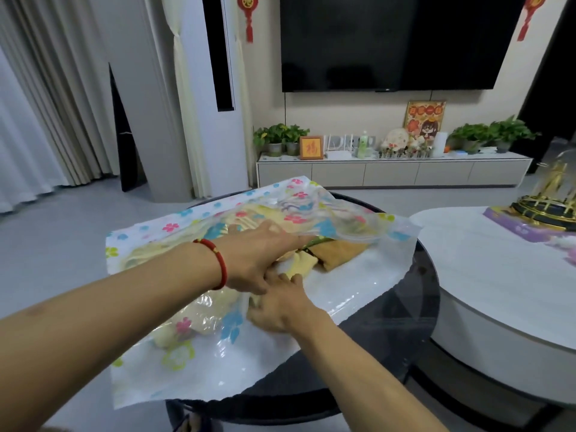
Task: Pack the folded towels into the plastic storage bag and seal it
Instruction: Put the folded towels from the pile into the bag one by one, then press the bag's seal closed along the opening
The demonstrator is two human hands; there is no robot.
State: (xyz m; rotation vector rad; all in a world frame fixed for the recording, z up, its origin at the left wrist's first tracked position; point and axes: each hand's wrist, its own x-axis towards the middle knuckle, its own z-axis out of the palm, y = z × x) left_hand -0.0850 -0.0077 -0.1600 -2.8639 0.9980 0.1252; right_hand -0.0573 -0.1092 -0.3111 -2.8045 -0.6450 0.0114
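Pressing towels (338, 249) (no legible labels) into flowered bag (193, 363).

A dark wall-mounted television (402, 42) hangs above a low cabinet (392, 173) (potted plants (280, 135) on top), grey floor (62, 219).
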